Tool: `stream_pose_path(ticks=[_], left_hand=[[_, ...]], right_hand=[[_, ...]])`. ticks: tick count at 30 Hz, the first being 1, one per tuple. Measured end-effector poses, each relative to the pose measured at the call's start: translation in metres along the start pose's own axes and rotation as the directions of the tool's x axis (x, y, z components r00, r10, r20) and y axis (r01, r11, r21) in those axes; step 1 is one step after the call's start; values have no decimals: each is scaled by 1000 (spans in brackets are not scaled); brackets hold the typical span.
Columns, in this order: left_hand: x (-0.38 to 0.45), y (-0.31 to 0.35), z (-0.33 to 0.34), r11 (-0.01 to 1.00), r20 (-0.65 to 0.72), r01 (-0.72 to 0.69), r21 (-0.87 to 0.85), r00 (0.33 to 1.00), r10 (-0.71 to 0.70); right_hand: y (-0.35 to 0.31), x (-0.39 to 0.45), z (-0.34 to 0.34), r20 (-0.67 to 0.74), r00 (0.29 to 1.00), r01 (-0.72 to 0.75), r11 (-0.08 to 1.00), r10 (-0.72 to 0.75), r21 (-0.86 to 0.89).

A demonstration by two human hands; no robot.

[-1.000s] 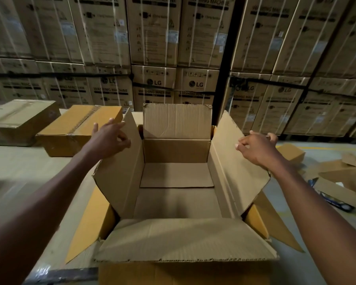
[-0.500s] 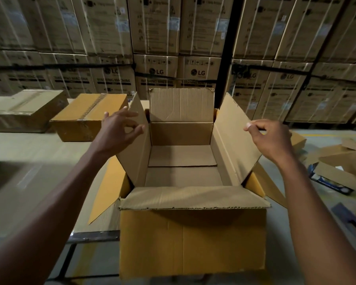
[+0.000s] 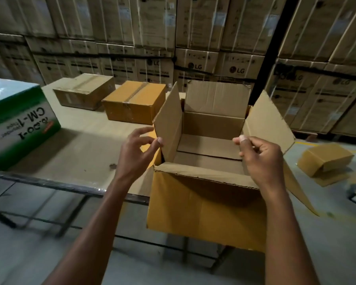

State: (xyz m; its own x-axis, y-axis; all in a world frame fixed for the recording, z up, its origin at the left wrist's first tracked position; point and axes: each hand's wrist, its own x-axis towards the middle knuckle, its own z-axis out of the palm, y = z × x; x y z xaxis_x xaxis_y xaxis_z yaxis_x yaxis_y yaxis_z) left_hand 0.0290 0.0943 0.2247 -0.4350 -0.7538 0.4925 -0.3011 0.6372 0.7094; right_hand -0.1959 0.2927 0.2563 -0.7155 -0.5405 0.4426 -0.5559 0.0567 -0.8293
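Cardboard box (image 3: 203,212), yellow-brown outside and plain brown inside, sits open at the near edge of the table (image 3: 80,140), towards its right end, with its front face reaching past the table's dark rim. Its left flap (image 3: 169,124) and far flap (image 3: 216,97) stand upright, its right flap (image 3: 269,122) leans outward, and its near flap (image 3: 203,173) lies folded in over the opening. Inside, only the bare cardboard floor shows.

At the left flap's near edge, the left hand (image 3: 138,155) has its fingers spread and loosely bent; one fingertip touches that edge and the hand grips nothing. In front of the lower near corner of the right flap, the right hand (image 3: 259,155) has curled fingers and its thumb set against the forefinger; whether it pinches the flap or closes on nothing cannot be told from this angle.

Farther back on the table, just left of the open box, lies a taped yellow box (image 3: 135,101), and beyond it a taped brown box (image 3: 84,91). A green and white carton (image 3: 19,120) stands at the table's left end. On the floor to the right rests a small yellow box (image 3: 325,159). Stacked LG cartons (image 3: 234,68) fill the wall behind
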Motion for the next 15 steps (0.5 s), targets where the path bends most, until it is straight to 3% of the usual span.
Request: stream_pose_path(ticks=[8,15], left_hand=[[-37,-85,-69,988,-10,124,-86,992,-126],[-80,-181,-125,877,148,412,-246,911,-386]], right_hand=[[-56,-77,124,206,978,-43,981,3,188],[-89,-133,264,369,930,-62,984,-5,170]])
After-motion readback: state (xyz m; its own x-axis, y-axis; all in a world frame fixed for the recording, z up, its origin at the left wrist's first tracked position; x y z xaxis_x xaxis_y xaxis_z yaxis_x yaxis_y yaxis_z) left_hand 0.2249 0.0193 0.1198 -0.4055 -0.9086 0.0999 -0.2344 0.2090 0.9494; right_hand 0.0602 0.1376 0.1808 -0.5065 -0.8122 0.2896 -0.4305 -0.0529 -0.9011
